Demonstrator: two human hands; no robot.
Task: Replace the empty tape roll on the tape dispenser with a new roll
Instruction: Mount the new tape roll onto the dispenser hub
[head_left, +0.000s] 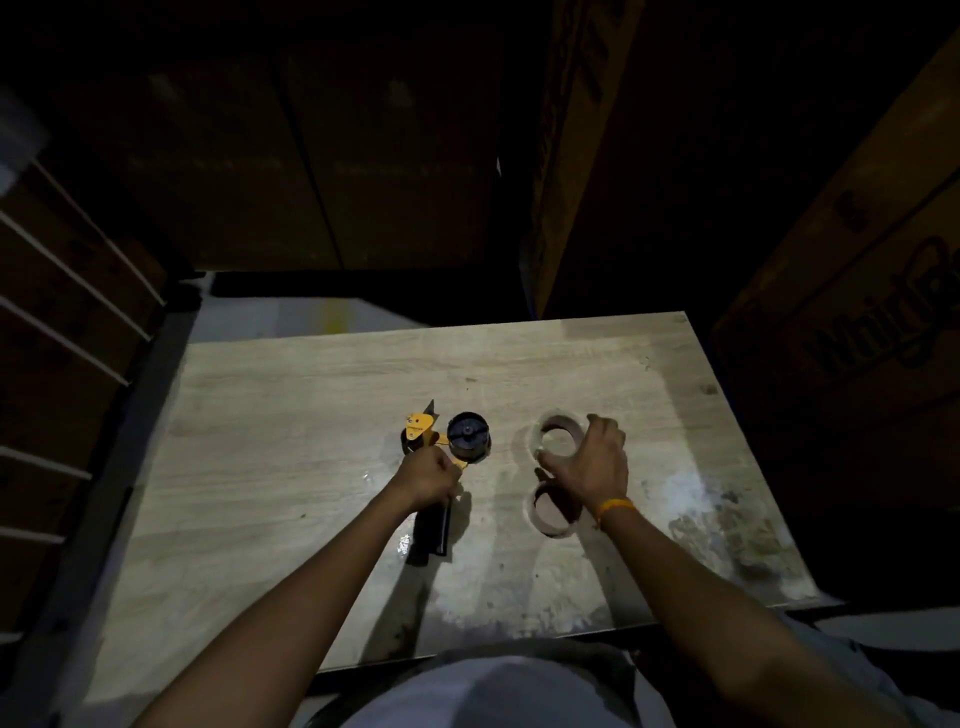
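On the left my left hand (428, 475) is closed around the tape dispenser (441, 457) just above its black handle, pinning it flat on the wooden table (291, 415). The yellow frame and blade point away from me, and the black hub (468, 432) faces up with nothing on it, so I take the old core to be already off.

To the right, well apart from the dispenser, two rings lie flat on the table. My right hand (589, 462) hangs over the farther ring (556, 435), fingers spread and curled over its rim, thumb at the near edge; I cannot tell whether they have closed on it yet. The nearer ring (551, 512) sits just below my wrist, which wears an orange band (615, 506). In this dim light I cannot tell for sure which ring is the fresh roll and which the spent core.

To do this well, I should pinch the roll across its rim, lift it level, check which way the tape unwinds, then drop it squarely onto the hub while my left hand stops the dispenser sliding.
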